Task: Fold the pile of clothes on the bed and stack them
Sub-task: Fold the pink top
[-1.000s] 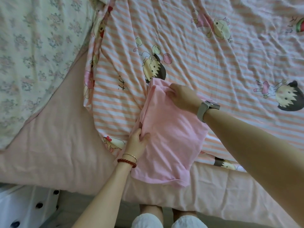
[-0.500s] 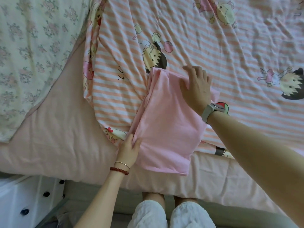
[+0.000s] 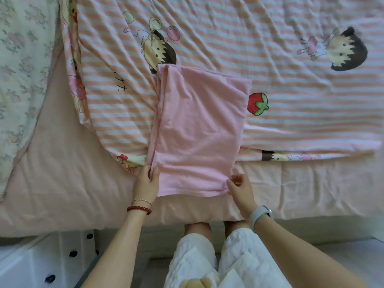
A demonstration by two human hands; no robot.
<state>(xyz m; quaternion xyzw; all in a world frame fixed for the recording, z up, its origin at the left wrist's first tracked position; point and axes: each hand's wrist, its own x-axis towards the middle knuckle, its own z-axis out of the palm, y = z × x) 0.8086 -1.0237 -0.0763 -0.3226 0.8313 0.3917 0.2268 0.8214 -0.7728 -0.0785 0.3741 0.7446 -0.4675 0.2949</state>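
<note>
A pink garment (image 3: 197,129) lies folded into a long rectangle on the bed, reaching from the striped cartoon blanket (image 3: 291,84) down to the near edge of the mattress. My left hand (image 3: 146,183) pinches its near left corner. My right hand (image 3: 241,188) pinches its near right corner between thumb and fingers. Both hands sit at the garment's near hem, roughly level with each other.
A pale pink sheet (image 3: 62,163) covers the mattress along the near edge. A floral quilt (image 3: 22,59) lies at the left. A white dotted drawer unit (image 3: 41,260) stands on the floor at lower left. My legs in white trousers (image 3: 207,262) stand against the bed.
My right hand has left the far end of the pink garment and come to its near right corner. My left hand stays at the near left corner.
</note>
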